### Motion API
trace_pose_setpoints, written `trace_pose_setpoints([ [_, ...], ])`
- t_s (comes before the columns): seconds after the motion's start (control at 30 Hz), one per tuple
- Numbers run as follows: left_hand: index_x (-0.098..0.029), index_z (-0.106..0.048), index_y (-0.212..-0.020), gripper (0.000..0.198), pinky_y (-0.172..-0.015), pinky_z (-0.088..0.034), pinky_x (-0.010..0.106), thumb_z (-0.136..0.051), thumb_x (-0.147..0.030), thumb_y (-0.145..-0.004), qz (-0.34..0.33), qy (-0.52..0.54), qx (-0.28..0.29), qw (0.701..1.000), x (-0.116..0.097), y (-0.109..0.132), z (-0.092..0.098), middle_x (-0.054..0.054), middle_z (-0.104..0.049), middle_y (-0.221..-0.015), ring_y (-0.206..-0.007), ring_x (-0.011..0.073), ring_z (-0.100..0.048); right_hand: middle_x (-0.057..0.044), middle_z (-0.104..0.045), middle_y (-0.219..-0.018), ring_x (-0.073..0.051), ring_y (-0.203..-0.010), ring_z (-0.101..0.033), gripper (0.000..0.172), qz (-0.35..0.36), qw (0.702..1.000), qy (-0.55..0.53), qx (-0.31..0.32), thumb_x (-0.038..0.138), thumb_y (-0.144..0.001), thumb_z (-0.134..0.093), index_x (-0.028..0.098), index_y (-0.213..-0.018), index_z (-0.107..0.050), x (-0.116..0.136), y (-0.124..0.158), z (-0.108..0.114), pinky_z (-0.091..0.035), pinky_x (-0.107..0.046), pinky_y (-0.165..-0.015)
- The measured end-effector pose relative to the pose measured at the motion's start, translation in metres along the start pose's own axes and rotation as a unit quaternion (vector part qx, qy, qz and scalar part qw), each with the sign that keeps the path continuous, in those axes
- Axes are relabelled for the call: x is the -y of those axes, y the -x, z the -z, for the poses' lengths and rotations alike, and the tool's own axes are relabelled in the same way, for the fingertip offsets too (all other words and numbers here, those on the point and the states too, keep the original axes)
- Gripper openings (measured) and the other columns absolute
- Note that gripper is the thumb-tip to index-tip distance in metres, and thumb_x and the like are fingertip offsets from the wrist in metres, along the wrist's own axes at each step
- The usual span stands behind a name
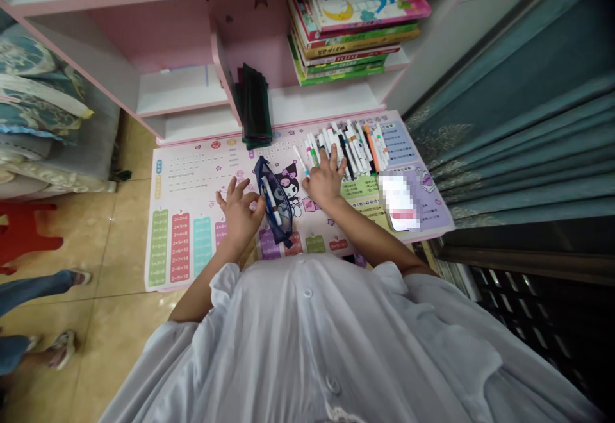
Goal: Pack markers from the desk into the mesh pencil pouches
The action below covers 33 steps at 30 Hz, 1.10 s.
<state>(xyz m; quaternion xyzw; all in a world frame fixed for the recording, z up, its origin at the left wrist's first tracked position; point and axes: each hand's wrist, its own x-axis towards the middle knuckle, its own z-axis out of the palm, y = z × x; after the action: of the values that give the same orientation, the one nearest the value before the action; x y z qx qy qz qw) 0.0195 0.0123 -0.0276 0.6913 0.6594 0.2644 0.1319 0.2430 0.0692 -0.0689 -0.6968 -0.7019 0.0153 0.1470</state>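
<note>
Head view: what are the fingers doing?

Left hand (239, 215): its fingers (250, 200) curl almost closed, seemingly gripping the edge of a navy see-through zip pencil pouch (277, 202), a white marker (271, 200) inside.

And the other?

Right hand (327, 179): its fingers (333, 157) spread wide, pressing on a row of loose white felt-tip markers (348, 150), at one o'clock from the pouch.

What's beneath and beyond?

Both hands rest over a pink laminated multiplication chart (182, 166). At twelve o'clock, colourful stacked picture books (358, 25) sit on a pink-and-white wooden shelf (182, 90). At three, a pixelated white oblong (398, 202) lies on the chart, beside a teal patterned curtain (504, 122). At nine, there's a red plastic stool (24, 231); at eight, another person's jeans-clad leg (33, 288).
</note>
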Motion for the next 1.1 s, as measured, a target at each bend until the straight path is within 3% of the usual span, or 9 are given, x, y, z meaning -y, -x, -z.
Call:
trace_pose_setpoints([
  [0.3, -0.023, -0.067, -0.074, 0.017, -0.117, -0.012, 0.071, -0.06, -0.031, -0.087, -0.007, 0.001, -0.009, 1.0, 0.004, 0.0, -0.002, 0.008, -0.063, -0.137, -0.147, 0.034, -0.036, -0.016, -0.048, -0.152, -0.042, -0.149, -0.026, 0.013, 0.002, 0.997, -0.062, -0.053, 0.022, -0.073, -0.059, 0.016, -0.067, -0.069, 0.02, 0.017, 0.039, -0.02, -0.069, -0.116],
  [0.5, -0.023, -0.067, -0.073, 0.017, -0.117, -0.011, 0.071, -0.061, -0.031, -0.087, -0.011, 0.004, -0.013, 1.0, 0.005, 0.001, -0.003, 0.008, -0.064, -0.135, -0.146, 0.0339, -0.037, -0.012, -0.05, -0.151, -0.039, -0.152, -0.023, 0.01, 0.057, 0.99, -0.105, -0.072, 0.021, -0.069, -0.063, 0.019, -0.059, -0.062, 0.041, 0.043, 0.066, -0.018, -0.064, -0.119],
  [0.7, -0.023, -0.067, -0.074, 0.017, -0.118, -0.011, 0.07, -0.061, -0.031, -0.087, -0.011, 0.003, -0.016, 1.0, 0.004, 0.001, -0.003, 0.008, -0.064, -0.135, -0.146, 0.0335, -0.037, -0.012, -0.05, -0.151, -0.039, -0.152, -0.024, 0.008, 0.114, 0.987, -0.114, -0.023, 0.023, -0.071, -0.065, 0.019, -0.064, -0.067, 0.056, 0.06, 0.068, -0.019, -0.062, -0.119],
  [0.97, -0.023, -0.066, -0.074, 0.016, -0.118, -0.011, 0.069, -0.06, -0.03, -0.087, -0.006, -0.001, -0.014, 1.0, 0.003, 0.002, -0.001, 0.008, -0.064, -0.135, -0.146, 0.0323, -0.037, -0.017, -0.044, -0.155, -0.04, -0.152, -0.019, 0.012, 0.104, 0.983, -0.126, 0.083, 0.023, -0.073, -0.064, 0.015, -0.075, -0.074, 0.068, 0.058, 0.057, -0.016, -0.065, -0.119],
  [1.1, -0.023, -0.066, -0.074, 0.017, -0.118, -0.01, 0.069, -0.059, -0.032, -0.087, -0.003, 0.0, -0.008, 1.0, 0.002, 0.001, 0.0, 0.008, -0.063, -0.136, -0.147, 0.0328, -0.036, -0.018, -0.044, -0.155, -0.041, -0.152, -0.02, 0.014, 0.105, 0.983, -0.113, 0.102, 0.024, -0.074, -0.065, 0.015, -0.078, -0.075, 0.073, 0.055, 0.056, -0.019, -0.066, -0.117],
])
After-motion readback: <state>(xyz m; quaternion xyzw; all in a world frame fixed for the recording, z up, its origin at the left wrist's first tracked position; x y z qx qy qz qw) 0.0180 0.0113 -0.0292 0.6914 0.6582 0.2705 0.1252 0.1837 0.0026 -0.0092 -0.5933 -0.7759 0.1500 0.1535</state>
